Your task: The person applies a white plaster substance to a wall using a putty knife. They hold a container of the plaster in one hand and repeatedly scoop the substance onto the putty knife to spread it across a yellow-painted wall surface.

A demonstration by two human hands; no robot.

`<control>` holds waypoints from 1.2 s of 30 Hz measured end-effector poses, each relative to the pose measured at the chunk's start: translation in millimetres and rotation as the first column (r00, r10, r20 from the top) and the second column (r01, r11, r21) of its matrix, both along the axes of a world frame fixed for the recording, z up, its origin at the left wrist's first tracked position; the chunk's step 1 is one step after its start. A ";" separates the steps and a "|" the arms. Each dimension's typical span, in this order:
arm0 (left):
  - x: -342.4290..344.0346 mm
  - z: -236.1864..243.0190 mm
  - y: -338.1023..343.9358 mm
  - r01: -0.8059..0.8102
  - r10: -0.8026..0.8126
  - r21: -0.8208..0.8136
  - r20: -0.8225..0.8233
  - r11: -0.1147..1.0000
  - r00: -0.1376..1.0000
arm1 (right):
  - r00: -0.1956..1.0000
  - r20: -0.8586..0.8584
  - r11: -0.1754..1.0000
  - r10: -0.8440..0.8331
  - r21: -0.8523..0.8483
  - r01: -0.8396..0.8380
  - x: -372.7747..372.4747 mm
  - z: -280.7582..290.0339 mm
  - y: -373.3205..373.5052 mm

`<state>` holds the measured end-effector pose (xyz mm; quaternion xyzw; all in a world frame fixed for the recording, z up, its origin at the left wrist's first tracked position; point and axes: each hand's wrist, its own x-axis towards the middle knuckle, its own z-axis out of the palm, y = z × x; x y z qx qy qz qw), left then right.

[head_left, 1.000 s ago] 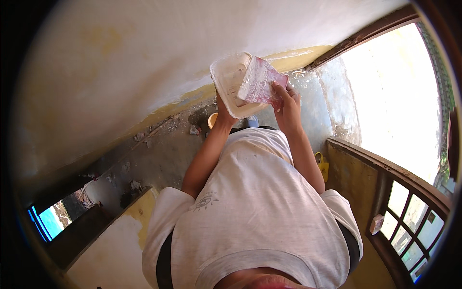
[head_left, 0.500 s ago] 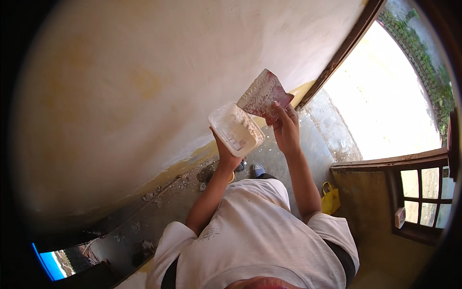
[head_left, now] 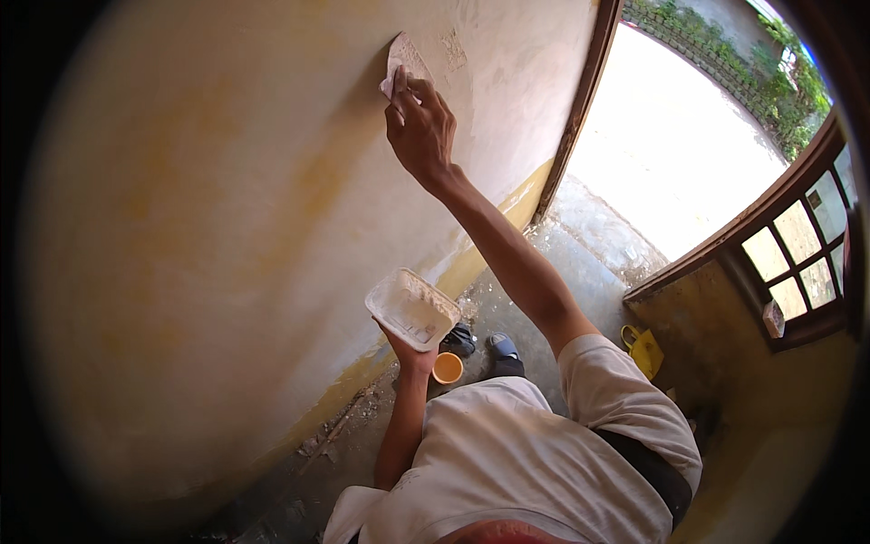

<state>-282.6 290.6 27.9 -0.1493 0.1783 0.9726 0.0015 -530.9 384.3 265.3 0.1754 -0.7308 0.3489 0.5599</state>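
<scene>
High on the plastered wall (head_left: 245, 181), my right hand (head_left: 422, 127) grips a flat putty scraper (head_left: 408, 59) and presses its blade against the surface. A rough patch of fresh putty (head_left: 453, 50) shows just right of the blade. Lower down, my left hand (head_left: 412, 352) holds a white rectangular plastic tub (head_left: 413, 308) from beneath, tilted near the wall. Whitish putty smears coat the tub's inside walls. Most of the left fingers are hidden under the tub.
An orange bowl (head_left: 447, 368) and a dark bundle (head_left: 459, 340) are on the floor by my sandalled foot (head_left: 501, 345). Debris (head_left: 331, 431) lines the wall's base. To the right are a yellow bag (head_left: 643, 352), a paned window (head_left: 802, 258) and a bright doorway (head_left: 671, 145).
My right hand has carried the scraper from beside the tub up and left onto the wall. The tub has come down and slightly left in my left hand. The view has turned.
</scene>
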 end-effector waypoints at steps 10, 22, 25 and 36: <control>26.3 -19.8 -39.9 -0.010 0.011 0.060 -0.009 0.998 1.000 | 0.904 0.358 0.865 0.236 -0.501 -0.027 25.8 -8.1 67.9; 41.2 -15.6 -67.3 -0.175 0.175 0.006 -0.050 0.984 0.983 | 0.952 0.301 0.907 0.046 -0.412 0.087 -24.8 16.1 69.9; 42.8 -12.8 -71.7 -0.174 0.175 0.024 -0.028 0.984 0.984 | 0.957 0.289 0.912 -0.017 -0.387 0.133 -11.0 14.0 49.6; 20.9 -12.9 -50.8 -0.036 0.035 0.052 0.018 0.998 0.999 | 0.996 0.049 0.970 0.078 -0.236 -0.064 43.5 -21.1 -6.1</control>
